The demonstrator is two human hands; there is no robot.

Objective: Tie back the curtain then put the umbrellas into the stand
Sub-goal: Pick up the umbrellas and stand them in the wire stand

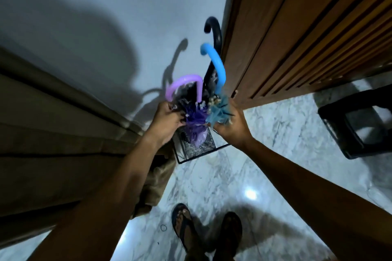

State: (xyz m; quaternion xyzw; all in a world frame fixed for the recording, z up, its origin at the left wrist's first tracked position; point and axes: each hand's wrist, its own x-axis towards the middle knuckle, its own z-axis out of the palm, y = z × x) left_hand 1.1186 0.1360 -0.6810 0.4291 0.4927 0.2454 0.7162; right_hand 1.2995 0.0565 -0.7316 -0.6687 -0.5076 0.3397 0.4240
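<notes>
Three umbrellas stand in a black wire umbrella stand (220,146) on the floor by the wall. The purple umbrella (196,125) has a lilac hooked handle, the blue umbrella (218,63) a light-blue one, and a black umbrella (214,29) rises behind them. My left hand (167,118) grips the purple umbrella's folded canopy. My right hand (231,123) grips the blue umbrella's ruffled canopy. The brown curtain (53,133) hangs along the left, its lower end bunched near the stand.
A slatted wooden door (307,27) stands close on the right of the stand. A black stool (360,125) sits on the marble floor at the right. My sandalled feet (207,235) are below. A small hair tie (163,228) lies on the floor.
</notes>
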